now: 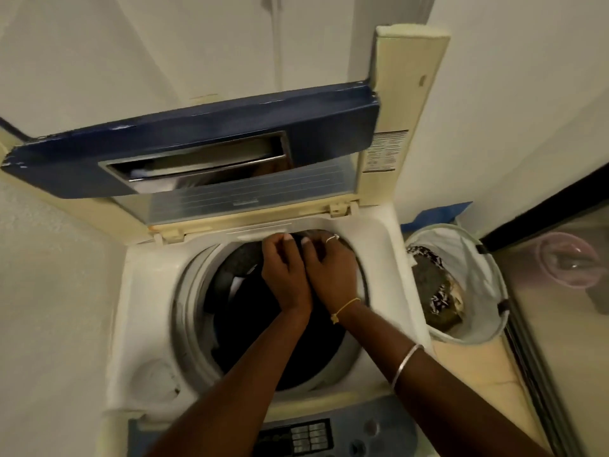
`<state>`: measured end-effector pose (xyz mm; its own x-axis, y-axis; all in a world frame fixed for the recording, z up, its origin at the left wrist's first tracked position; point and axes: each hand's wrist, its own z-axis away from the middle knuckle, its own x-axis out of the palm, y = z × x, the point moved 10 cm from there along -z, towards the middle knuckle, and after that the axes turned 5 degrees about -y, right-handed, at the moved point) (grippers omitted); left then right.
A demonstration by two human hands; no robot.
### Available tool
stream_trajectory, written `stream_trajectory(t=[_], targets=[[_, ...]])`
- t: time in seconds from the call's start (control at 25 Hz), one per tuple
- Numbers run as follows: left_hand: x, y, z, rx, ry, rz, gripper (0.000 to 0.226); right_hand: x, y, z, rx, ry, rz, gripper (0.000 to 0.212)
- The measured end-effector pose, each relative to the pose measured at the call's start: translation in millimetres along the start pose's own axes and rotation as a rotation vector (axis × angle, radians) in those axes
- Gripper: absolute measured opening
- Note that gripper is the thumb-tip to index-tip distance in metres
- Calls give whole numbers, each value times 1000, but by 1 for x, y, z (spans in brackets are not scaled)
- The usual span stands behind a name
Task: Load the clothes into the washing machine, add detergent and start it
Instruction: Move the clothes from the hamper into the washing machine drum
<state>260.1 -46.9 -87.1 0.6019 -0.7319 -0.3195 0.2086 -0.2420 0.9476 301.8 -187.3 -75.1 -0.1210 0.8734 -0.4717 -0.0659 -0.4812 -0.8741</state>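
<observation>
A white top-loading washing machine (148, 291) stands with its blue-framed lid (204, 140) raised against the wall. Dark clothes (263, 324) fill the drum (188, 291). Both my hands are side by side at the drum's far rim. My left hand (285, 275) has its fingers curled into a dark garment (298, 247) there. My right hand (333, 272), wearing a ring, grips the same dark cloth beside it. My forearms cross over the drum opening and hide part of the load. The control panel (313, 435) lies at the near edge. No detergent is in view.
A white mesh laundry basket (484, 255) stands right of the machine with patterned and grey clothes (435, 291) in it. A shiny metal surface (560, 324) runs along the right edge. Walls close in behind and to the left.
</observation>
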Motion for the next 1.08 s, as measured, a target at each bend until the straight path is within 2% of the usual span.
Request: stream_trajectory(t=[0.12,0.24,0.32,0.48,0.64,0.8,0.88,0.96,1.08], targets=[[49,79,27,195,-55,109,12,-91,-17,3,-132,207,-235,13],[106,138,59,337,-136,213,10,-173,-7,-2,-159,358,-312,12],[154,158,74,360,-196,243,9,-219,17,-13,-142,437,-343,15],[260,154,88,315,-311,175,11,-278,97,-50,-50,533,-313,18],[372,95,99,282,-478,14,10,-303,209,-87,103,534,-229,20],[447,5,104,234,-560,-206,16,-286,339,-112,272,432,-149,20],[468,-51,103,143,-590,-297,19,-256,415,-118,382,296,-19,22],[484,-114,105,19,-643,-378,22,-212,499,-119,503,90,154,26],[504,-201,121,-174,-827,-494,25,-141,600,-108,633,-301,357,66]])
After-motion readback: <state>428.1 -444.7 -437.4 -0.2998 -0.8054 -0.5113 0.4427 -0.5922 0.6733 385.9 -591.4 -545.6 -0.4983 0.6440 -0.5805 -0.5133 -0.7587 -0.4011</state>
